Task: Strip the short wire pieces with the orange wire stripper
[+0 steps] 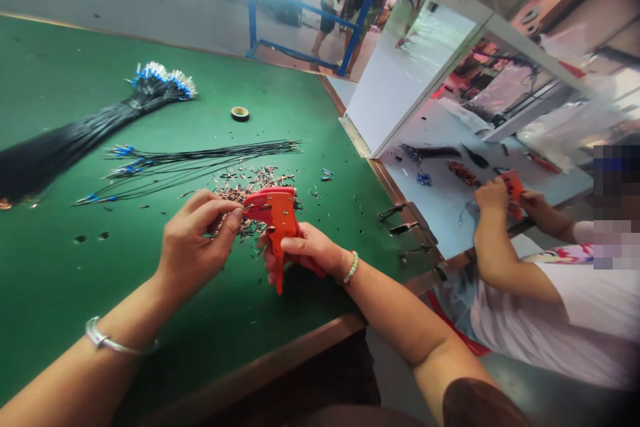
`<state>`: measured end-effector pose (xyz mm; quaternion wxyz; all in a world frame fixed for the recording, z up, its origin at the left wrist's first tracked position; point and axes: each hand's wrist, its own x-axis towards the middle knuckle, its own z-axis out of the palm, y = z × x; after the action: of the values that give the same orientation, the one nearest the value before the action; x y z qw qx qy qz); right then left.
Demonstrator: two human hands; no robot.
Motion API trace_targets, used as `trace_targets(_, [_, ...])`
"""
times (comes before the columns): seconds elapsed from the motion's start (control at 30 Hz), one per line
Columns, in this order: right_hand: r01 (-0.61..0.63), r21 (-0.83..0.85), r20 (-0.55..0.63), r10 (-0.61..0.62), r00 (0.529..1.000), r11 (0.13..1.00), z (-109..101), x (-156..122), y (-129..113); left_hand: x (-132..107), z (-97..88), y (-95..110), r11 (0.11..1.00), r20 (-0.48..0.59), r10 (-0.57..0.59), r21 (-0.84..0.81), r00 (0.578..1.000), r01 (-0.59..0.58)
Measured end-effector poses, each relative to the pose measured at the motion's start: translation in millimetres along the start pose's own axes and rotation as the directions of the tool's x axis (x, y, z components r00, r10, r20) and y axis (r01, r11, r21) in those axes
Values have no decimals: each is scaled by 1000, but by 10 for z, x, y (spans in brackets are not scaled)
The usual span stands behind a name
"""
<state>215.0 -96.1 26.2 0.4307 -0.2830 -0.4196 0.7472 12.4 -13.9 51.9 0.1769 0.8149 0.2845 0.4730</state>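
An orange-red wire stripper (284, 217) is gripped in my right hand (305, 247), its handles pointing down and its jaws facing left. My left hand (203, 233) is closed in a pinch right at the jaws, on a thin black wire that is mostly hidden by the fingers. Beneath the tool lies a pile of stripped wire scraps (265, 178), copper and black. Just beyond it, loose black wires (200, 155) with blue-and-silver ends are spread out on the green tabletop (310, 113).
A thick bundle of black wires (85, 133) with blue and clear ends lies at the left. Behind the scraps sits a tape roll (240, 113). Small hand tools (407, 230) line the right edge. A co-worker (545, 293) holds another orange tool (513, 190) at the adjoining table.
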Motion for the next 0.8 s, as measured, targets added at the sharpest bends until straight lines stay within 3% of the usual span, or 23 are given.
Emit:
trace_targets(0.5, [-30,-58,-51,27,998,998,14,-30,-33,25,-46,-49,996,53,84,3,995,-85])
trace_targets(0.8, [-19,-60,-84,14,996,998,20,-55,-46,34,-41,-13,986,-25,165,43,986,-164])
